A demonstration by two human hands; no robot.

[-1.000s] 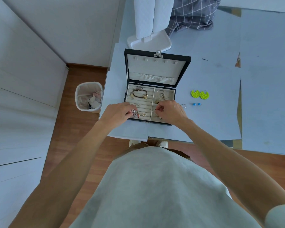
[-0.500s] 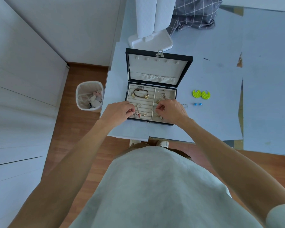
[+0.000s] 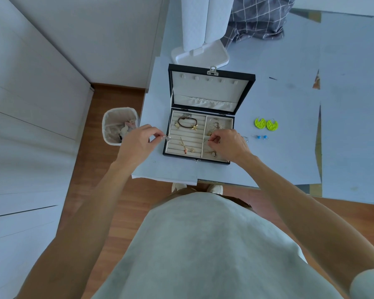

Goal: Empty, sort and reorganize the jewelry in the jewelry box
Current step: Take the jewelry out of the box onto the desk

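The jewelry box sits open near the front edge of the pale blue surface, its long axis running left to right, hinged lid standing up on the far side with the clasp at the top edge. The tray faces up: ring rolls fill the left section, and a dark bracelet with gold charms lies across the far rolls, while a thin gold pin lies slanted on the nearer rolls. In the right compartments there's a tangle of gold chains. The left hand is just off the box's left wall, thumb and forefinger pinched on a small silvery piece right at the box's rim; what the piece is, too small to tell. The right hand is over the right compartments, fingers curled in a pinch on something fine and pale, too small to name. Out to the right of the box, on the surface, two neon green earrings lie side by side, and nearer, a pair of small blue earrings. Beyond the lid stands a white stand with grey checked fabric beside it. Down on the wooden floor to the left, a white wastebasket holds scraps.
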